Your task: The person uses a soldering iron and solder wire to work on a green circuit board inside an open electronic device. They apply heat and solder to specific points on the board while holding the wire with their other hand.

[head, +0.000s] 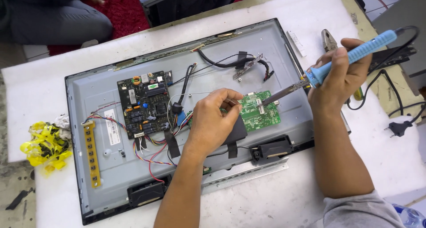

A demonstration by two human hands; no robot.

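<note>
An opened flat-screen panel (pixel 102 166) lies back-up on the table. My right hand (pixel 339 79) grips a blue-handled soldering iron (pixel 350 57), its metal tip touching the green circuit board (pixel 262 115) near the panel's middle. My left hand (pixel 213 121) rests on the panel at the green board's left edge, fingers pinched together over something too small to make out. A black circuit board (pixel 144 104) with coloured wires sits to the left of that hand.
Pliers (pixel 328 39) lie at the table's far right. A black cord and plug (pixel 399 128) trail at the right edge. Yellow crumpled tape (pixel 44 146) sits at the left. A yellow button strip (pixel 91 152) lies on the panel. A seated person's leg (pixel 57 26) is beyond the table.
</note>
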